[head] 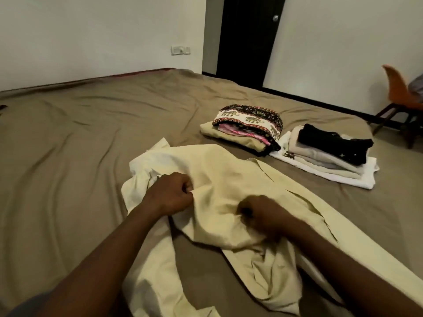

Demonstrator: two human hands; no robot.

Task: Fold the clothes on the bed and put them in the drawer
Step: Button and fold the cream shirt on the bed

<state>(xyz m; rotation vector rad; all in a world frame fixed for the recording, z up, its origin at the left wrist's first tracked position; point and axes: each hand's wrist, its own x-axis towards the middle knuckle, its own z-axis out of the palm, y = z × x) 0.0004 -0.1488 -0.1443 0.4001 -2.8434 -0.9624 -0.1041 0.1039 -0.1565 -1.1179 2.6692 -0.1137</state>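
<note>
The left hand point(170, 194) and right hand point(263, 213) both have curled fingers pinching the garment point(219, 165). It lies bunched on the bed point(68, 133), so folding now could trap creases. A wide pull might knock the near stack point(249, 126).

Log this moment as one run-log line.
left hand: grips cream garment | right hand: grips same | folded: patterned pile, black-topped pile on bed

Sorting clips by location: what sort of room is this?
Likely a bedroom: a wide bed with a brown sheet, a stack of folded clothes on it, a dark door behind.
</note>
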